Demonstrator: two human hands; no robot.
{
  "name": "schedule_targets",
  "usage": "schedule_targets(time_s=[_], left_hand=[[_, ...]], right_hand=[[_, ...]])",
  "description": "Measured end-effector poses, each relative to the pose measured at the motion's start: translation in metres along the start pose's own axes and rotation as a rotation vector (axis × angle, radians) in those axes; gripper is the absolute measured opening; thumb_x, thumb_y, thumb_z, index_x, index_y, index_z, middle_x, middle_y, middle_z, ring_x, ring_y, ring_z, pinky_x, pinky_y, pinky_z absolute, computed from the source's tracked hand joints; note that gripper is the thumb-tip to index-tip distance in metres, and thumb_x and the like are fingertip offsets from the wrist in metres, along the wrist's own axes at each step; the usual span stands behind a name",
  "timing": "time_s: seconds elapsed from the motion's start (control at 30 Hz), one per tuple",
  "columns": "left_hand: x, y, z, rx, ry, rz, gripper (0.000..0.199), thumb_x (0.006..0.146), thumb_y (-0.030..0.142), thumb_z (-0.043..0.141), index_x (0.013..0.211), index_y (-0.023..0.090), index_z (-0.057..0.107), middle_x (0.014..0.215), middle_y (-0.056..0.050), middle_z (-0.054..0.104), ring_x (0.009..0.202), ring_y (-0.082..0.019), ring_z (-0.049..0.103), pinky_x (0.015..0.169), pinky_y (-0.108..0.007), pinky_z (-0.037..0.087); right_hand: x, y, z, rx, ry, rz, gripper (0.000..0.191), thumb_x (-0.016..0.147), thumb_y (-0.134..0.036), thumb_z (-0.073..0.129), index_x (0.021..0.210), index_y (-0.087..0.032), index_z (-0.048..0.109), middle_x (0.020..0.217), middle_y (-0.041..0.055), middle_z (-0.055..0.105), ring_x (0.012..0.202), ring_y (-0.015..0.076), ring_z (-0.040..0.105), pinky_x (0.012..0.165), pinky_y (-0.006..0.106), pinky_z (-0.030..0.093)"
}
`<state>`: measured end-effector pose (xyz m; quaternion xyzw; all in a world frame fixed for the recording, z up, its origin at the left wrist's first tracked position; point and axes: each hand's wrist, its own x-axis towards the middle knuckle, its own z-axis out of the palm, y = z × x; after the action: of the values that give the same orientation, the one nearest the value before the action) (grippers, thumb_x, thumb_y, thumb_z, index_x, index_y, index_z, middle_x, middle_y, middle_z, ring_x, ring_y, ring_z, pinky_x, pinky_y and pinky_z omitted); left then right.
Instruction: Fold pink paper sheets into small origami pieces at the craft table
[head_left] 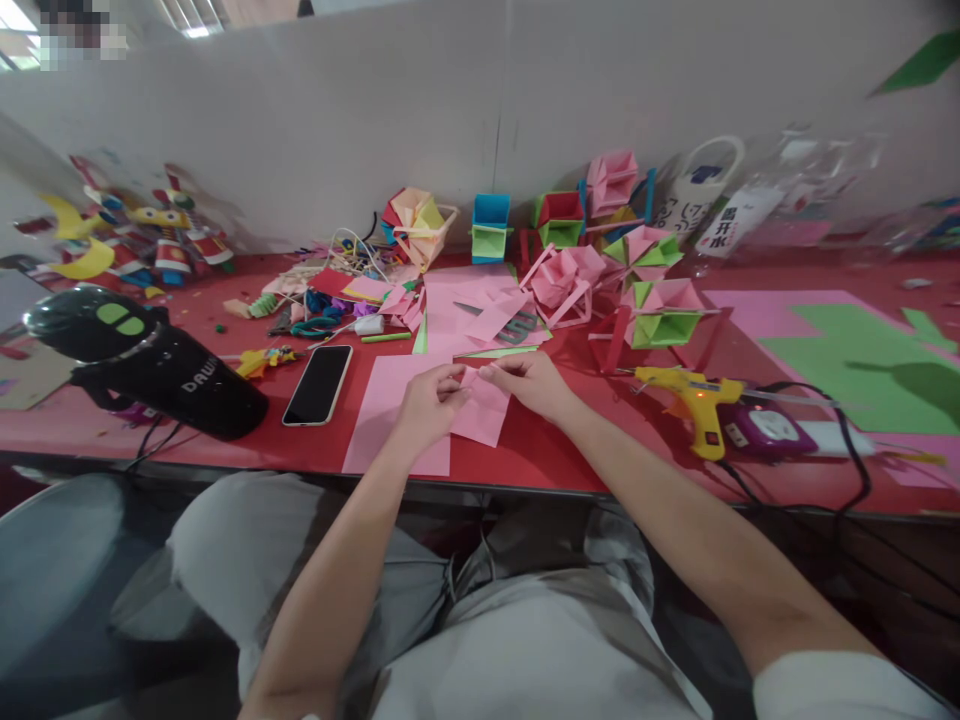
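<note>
risk of a crooked crease

the left hand point(431, 402) and right hand point(531, 384) pinch the top edge of a small pink paper sheet point(484, 418) between their fingers, over the red bench point(553, 452), beside a flat pink paper rectangle point(397, 420). uneven pressure could skew it; opposing pulls might tear it.

Pale partition wall point(337, 120) behind a red tabletop point(536, 455)

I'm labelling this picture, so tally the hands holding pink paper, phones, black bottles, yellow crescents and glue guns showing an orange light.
Left hand and right hand: 2
Phone: 1
Black bottle: 1
Yellow crescents: 2
Lit glue gun: 1
Total: 7
</note>
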<state>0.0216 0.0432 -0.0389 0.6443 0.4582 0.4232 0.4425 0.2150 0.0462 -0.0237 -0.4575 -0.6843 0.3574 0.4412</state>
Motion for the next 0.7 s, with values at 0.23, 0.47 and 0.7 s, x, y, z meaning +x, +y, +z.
schedule_targets(time_s=[0.23,0.47,0.7], left_hand=[[0.0,0.004,-0.002,-0.081,-0.012,-0.118,0.03,0.071,0.02,0.073,0.099,0.012,0.07,0.078,-0.007,0.073,0.078,-0.022,0.072,0.065,-0.028,0.055],[0.0,0.0,-0.005,-0.111,0.032,-0.139,0.028,0.068,0.019,0.073,0.094,0.012,0.07,0.08,-0.007,0.073,0.076,-0.02,0.07,0.066,-0.028,0.055],[-0.002,0.005,-0.005,-0.13,-0.062,-0.095,0.028,0.072,0.027,0.072,0.095,0.013,0.07,0.074,-0.004,0.071,0.065,-0.018,0.067,0.054,-0.025,0.052]], right_hand=[[0.002,0.004,0.0,0.108,0.097,0.052,0.034,0.074,-0.05,0.075,0.074,-0.017,0.075,0.068,0.0027,0.069,0.06,0.0137,0.056,0.057,0.027,0.044],[0.006,0.007,-0.011,0.369,0.15,0.113,0.041,0.076,-0.057,0.072,0.082,-0.016,0.07,0.078,0.0076,0.074,0.069,0.0166,0.066,0.07,0.032,0.055],[0.001,0.001,-0.004,0.11,-0.105,0.056,0.034,0.075,-0.048,0.074,0.073,-0.015,0.069,0.067,0.001,0.064,0.06,0.012,0.053,0.055,0.025,0.041]])
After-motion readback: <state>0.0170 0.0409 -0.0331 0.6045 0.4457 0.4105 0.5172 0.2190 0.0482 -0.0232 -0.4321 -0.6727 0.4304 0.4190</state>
